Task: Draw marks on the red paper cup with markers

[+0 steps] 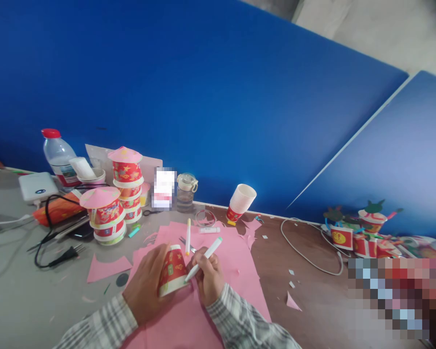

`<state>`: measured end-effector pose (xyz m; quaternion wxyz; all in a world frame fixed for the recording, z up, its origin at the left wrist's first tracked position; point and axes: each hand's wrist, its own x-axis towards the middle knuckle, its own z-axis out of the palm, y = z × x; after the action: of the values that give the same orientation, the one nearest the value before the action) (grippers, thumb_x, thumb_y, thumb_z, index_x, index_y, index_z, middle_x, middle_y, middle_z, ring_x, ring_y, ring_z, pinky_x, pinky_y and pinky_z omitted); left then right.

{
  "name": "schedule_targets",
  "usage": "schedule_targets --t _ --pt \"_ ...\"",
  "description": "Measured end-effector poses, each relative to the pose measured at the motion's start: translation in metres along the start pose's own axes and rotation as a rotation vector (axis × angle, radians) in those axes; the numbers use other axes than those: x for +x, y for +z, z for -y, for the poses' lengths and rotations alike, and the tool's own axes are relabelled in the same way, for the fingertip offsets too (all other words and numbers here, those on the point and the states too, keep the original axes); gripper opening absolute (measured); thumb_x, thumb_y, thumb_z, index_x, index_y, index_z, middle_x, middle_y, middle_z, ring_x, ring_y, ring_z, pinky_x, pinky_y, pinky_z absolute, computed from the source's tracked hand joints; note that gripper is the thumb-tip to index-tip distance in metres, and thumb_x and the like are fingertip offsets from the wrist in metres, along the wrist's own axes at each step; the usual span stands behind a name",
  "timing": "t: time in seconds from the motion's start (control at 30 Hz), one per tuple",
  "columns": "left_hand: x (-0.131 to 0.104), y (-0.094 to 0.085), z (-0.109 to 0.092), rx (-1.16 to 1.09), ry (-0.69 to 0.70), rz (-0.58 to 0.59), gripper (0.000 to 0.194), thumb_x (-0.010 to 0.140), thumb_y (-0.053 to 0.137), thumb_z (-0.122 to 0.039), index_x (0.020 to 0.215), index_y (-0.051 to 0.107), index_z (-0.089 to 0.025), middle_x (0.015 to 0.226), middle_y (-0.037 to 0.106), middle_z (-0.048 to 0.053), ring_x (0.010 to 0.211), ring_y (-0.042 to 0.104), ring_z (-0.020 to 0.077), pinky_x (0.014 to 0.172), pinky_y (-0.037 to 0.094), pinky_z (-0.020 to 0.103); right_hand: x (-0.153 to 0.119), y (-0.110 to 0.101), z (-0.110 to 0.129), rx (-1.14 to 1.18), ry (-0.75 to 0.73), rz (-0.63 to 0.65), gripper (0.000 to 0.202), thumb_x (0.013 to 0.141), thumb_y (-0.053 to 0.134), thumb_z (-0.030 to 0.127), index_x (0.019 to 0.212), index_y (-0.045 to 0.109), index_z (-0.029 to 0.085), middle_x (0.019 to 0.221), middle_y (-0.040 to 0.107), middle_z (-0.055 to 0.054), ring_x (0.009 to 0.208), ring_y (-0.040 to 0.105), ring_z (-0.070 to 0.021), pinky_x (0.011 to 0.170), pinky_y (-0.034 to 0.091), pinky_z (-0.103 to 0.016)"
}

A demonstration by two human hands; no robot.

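Observation:
My left hand [147, 283] is wrapped around a red patterned paper cup [173, 271], tilted with its white rim down. In my right hand [208, 276] is a white marker [205, 258] with a green end, its tip at the cup's rim. Beneath both hands lies pink paper [236, 286]. A second marker [188, 237] with yellow ends and a capped white marker [210, 230] rest on the paper. Scissors [184, 241] show partly behind my right hand.
Stacked red cups with pink cone tops [101, 213] stand at the left, near a water bottle [60, 155] and a black plug cable [63, 257]. A glass jar [185, 194] and a stack of paper cups [241, 202] stand along the blue partition [218, 97]. Decorated cups [365, 246] sit far right.

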<state>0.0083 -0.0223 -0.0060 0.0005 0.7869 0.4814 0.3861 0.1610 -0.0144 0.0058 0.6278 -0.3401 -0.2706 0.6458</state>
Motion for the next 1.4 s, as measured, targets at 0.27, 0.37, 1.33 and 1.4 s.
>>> schedule_targets --t 0.27,0.37,1.33,1.4 --pt "-0.001 0.002 0.002 0.014 0.029 -0.004 0.085 0.061 0.047 -0.066 0.126 0.017 -0.019 0.113 0.048 0.013 0.105 0.044 0.0293 0.081 0.047 0.043 0.003 0.000 -0.001 0.032 -0.002 -0.018 0.020 0.061 0.058 0.028 0.044 0.052 0.019 0.028 0.036 0.010 0.027 0.032 -0.0083 0.030 0.031 -0.017" --pt "-0.001 0.002 0.002 0.033 0.031 -0.018 0.085 0.061 0.045 -0.067 0.126 0.016 -0.019 0.112 0.048 0.013 0.105 0.043 0.0293 0.079 0.048 0.042 0.001 0.000 -0.001 0.021 -0.003 0.013 0.019 0.058 0.062 0.027 0.043 0.053 0.019 0.029 0.037 0.010 0.028 0.034 -0.0089 0.030 0.032 -0.018" --pt "-0.004 0.007 0.010 0.012 0.027 0.035 0.091 0.058 0.053 -0.064 0.127 0.012 -0.021 0.117 0.045 0.011 0.109 0.040 0.0298 0.082 0.046 0.045 0.003 0.000 0.003 -0.115 -0.168 -0.070 0.035 0.069 0.054 0.051 0.083 0.062 0.020 0.031 0.043 0.010 0.028 0.034 -0.0101 0.035 0.035 -0.020" --pt "-0.003 0.006 0.009 0.010 0.024 0.020 0.092 0.058 0.052 -0.065 0.127 0.011 -0.021 0.116 0.045 0.011 0.108 0.040 0.0304 0.080 0.047 0.045 -0.001 0.001 0.003 -0.242 -0.259 -0.022 0.034 0.069 0.056 0.048 0.088 0.061 0.020 0.041 0.052 0.006 0.037 0.045 -0.0134 0.041 0.040 -0.023"
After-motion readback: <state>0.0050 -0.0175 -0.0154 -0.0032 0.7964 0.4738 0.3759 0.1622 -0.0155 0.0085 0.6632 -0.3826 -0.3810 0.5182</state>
